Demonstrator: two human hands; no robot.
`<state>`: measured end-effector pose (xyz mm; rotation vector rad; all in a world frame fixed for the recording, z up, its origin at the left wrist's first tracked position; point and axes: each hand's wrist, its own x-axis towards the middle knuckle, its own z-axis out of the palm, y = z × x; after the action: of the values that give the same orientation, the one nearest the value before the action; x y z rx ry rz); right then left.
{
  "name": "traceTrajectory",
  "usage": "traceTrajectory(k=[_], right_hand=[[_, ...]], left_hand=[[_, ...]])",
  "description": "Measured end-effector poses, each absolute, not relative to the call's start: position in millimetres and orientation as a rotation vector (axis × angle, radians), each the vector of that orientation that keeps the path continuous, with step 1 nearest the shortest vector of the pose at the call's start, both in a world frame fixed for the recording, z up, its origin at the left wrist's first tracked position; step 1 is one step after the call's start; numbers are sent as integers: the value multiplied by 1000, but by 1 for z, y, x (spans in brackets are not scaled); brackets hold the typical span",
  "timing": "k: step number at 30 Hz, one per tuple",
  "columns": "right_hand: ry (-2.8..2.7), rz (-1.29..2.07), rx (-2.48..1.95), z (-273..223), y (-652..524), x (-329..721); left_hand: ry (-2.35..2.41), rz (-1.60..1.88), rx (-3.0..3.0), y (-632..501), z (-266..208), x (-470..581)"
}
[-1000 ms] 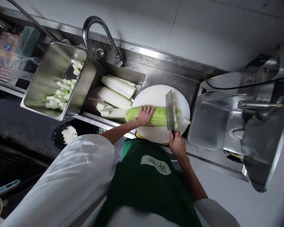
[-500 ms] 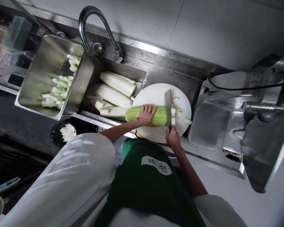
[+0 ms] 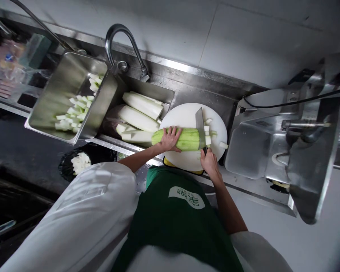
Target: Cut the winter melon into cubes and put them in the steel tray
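The left grip (image 3: 169, 141) lies across the gourd (image 3: 189, 139), holding it down on the board (image 3: 184, 161). The gourd is probably fairly heavy and firm, its surface likely slick, its round sides apt to roll: best held from above, well back from the cut end. There, the right grip (image 3: 209, 161) is closed round the cleaver (image 3: 200, 124), beside loose pieces (image 3: 207, 140).

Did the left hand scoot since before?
Yes. Against the white cutting board, the left hand has shifted slightly leftward along the green vegetable, away from the cleaver.
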<state>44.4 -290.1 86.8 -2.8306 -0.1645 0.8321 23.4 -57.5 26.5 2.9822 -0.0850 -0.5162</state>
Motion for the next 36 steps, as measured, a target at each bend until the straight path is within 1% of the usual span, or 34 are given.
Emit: traceTrajectory(k=[9, 20, 24, 31, 36], right_hand=[[-196, 711, -2937, 116, -301, 9], [-179, 898, -2883, 118, -283, 1], [-156, 955, -2854, 107, -275, 14], [-113, 898, -2845, 66, -261, 20], [-216, 848, -2838, 67, -263, 25]], left_hand=[[-98, -521, 2963, -58, 23, 24], [-89, -519, 2948, -59, 21, 24], [-98, -541, 2941, -60, 20, 25], [-104, -545, 2938, -61, 23, 26], [-94, -528, 2946, -60, 25, 26]])
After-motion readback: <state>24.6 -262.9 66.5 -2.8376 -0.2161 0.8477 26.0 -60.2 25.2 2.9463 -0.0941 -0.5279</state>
